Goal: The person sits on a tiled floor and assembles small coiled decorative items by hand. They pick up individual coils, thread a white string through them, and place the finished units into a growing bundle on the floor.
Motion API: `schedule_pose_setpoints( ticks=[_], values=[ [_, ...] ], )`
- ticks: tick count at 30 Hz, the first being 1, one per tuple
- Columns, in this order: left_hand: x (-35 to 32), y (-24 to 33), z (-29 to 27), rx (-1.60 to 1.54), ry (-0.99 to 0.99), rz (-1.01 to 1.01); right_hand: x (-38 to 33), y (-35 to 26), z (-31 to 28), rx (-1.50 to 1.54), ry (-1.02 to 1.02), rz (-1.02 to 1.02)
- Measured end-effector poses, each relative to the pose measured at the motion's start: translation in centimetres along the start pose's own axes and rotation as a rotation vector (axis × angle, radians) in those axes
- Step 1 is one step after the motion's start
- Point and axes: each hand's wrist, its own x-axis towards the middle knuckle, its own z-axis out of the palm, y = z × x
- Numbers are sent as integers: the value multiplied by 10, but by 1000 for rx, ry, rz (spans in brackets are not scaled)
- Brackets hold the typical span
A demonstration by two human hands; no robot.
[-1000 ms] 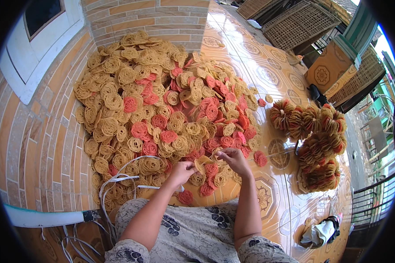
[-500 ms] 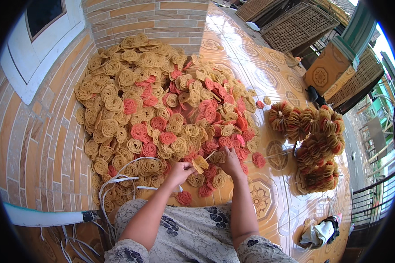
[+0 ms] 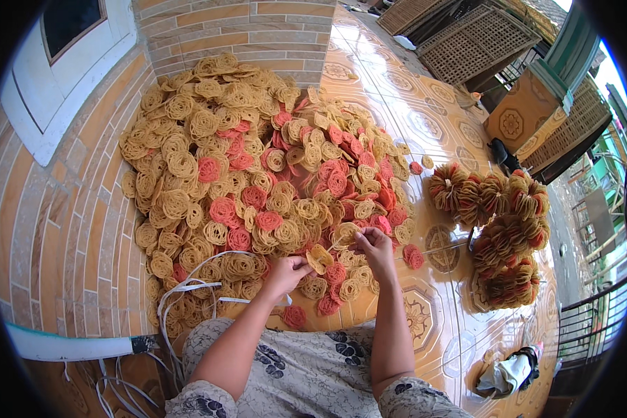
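Observation:
A large heap of round, lacy crackers (image 3: pixel 177 164), tan and pinkish red, lies in front of me. My left hand (image 3: pixel 289 274) is closed at the heap's near edge, pinching a thin pale strip. A few tan crackers (image 3: pixel 320 258) sit together on that strip just beyond my left fingertips. To the right, my right hand (image 3: pixel 375 249) pinches a single tan cracker (image 3: pixel 344 235) by its edge, and the strip's far end meets this cracker. Whether the strip passes through it I cannot tell.
Bundled strings of crackers (image 3: pixel 506 233) lie on the shiny tiled floor (image 3: pixel 447 303) at right. Loose white strips (image 3: pixel 188 284) curl at lower left. A brick-patterned wall (image 3: pixel 70 230) borders the heap. A white-and-black bag (image 3: pixel 505 374) lies at lower right; woven racks (image 3: pixel 472 43) lean far right.
My right hand has lifted from the heap and moved slightly right, bringing a tan cracker up to the strip's end. My left hand has barely moved.

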Motion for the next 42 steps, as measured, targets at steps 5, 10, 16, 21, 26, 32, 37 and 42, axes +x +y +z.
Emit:
schedule_pose_setpoints(
  ticks=[5, 10, 16, 21, 26, 32, 37, 42],
  values=[
    [1, 0, 0, -16, -3, -24, 1, 0, -3, -68, -179, -45],
    [4, -10, 1, -42, 67, 9, -1, 14, 4, -689, -40, -289],
    [9, -17, -2, -3, 82, -14, 9, 30, 12, -971, 139, -446],
    [11, -22, -1, 14, 80, -23, 10, 20, 7, -538, 132, -156],
    [10, -24, 2, 36, 121, -1, -1, 11, 15, -339, 30, -90],
    [11, -21, 0, 59, 131, -19, -2, 3, 8, -417, 25, -81],
    [9, -19, -1, 68, 111, 23, -4, 2, 6, -493, -81, -151],
    [11, -23, 0, 137, 59, -6, 2, 12, 12, -18, -115, -110]
  ],
)
